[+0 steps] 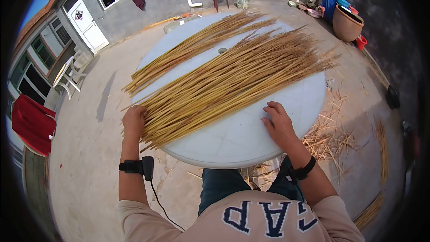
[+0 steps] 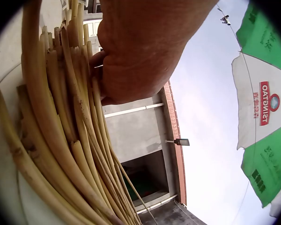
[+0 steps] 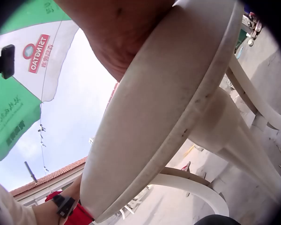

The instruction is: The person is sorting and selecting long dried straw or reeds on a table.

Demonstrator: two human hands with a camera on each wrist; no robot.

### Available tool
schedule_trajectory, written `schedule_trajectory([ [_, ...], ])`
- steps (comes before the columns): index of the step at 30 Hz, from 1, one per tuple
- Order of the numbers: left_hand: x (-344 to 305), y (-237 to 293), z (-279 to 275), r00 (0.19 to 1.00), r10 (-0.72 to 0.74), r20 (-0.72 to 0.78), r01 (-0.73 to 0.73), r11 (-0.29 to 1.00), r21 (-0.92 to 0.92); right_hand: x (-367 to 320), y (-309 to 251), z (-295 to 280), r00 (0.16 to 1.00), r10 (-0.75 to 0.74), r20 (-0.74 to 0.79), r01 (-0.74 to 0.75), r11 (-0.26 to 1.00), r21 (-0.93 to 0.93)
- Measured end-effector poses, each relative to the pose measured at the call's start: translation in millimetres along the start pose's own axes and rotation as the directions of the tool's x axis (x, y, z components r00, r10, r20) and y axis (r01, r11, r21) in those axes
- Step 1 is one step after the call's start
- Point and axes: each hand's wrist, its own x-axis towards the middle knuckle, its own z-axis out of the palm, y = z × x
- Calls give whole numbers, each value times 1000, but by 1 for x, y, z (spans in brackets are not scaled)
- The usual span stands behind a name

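A large bundle of dry sorghum stalks (image 1: 215,80) with feathery brown heads lies across the round white table (image 1: 215,145). The heads point to the far right and the cut ends toward my left. My left hand (image 1: 134,122) is at those cut ends, fingers curled in at the outermost stalks. In the left wrist view the stalks (image 2: 51,126) run close beside the hand (image 2: 140,47), which hides most of its fingers. My right hand (image 1: 280,124) holds nothing, its fingers loosely bent over the table's near right side, short of the bundle.
A thinner row of stalks (image 1: 183,51) lies behind the main bundle. Broken straw (image 1: 329,141) litters the ground right of the table, and more stalks (image 1: 383,152) lie farther right. A clay pot (image 1: 347,24), a stool (image 1: 219,0) and a white chair (image 1: 69,76) stand around the yard.
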Motion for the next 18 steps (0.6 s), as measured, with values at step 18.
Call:
schedule_trajectory([
  [18, -1, -15, -13, 999, -29, 25, 30, 999, -46, -1, -1, 3, 999, -35, 22, 37, 997, -67],
])
